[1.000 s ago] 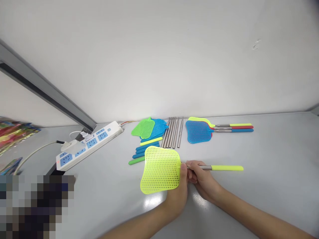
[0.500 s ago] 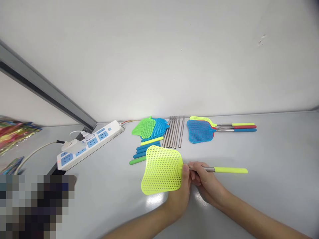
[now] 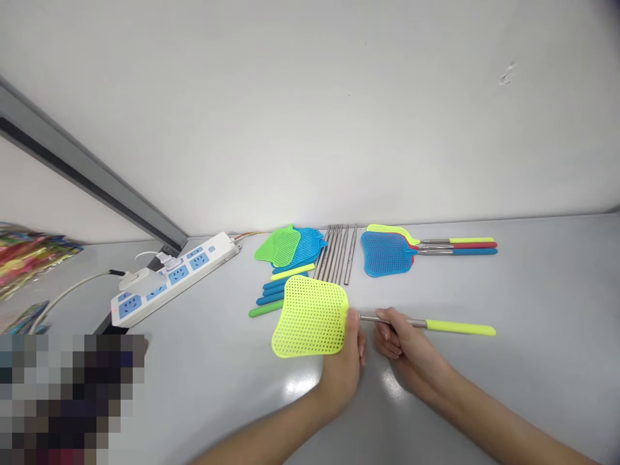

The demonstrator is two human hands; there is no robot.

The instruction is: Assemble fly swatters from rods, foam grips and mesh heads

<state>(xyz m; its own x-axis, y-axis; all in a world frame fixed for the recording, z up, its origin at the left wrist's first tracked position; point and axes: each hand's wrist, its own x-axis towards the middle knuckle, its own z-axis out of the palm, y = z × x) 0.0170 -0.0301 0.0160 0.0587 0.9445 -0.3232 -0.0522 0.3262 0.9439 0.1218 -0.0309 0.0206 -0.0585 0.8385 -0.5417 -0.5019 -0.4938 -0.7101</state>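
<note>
A yellow fly swatter [image 3: 312, 318] lies across both my hands, its perforated head to the left and its yellow grip to the right. My left hand [image 3: 347, 349] is closed where the head meets the metal rod, thumb on top. My right hand [image 3: 398, 336] pinches the rod nearer the yellow grip. Between the hands a stretch of thin silver rod shows. Just beyond the head lie several loose grips, blue, green and yellow [image 3: 293, 272]. Behind them are a green swatter head [image 3: 278, 247] and blue heads [image 3: 310, 248], beside several metal rods [image 3: 349, 255].
At the back right lie three whole swatters, the top one blue [image 3: 387, 254], over red and yellow ones. A white power strip [image 3: 177, 281] with plugs and cables stands at left. Shiny plastic packages [image 3: 33, 255] sit at the far left edge. A wall [image 3: 339, 129] closes the back.
My hands have moved apart, and more of the thin rod shows between them. The yellow grip has shifted right and the swatter head slightly left.
</note>
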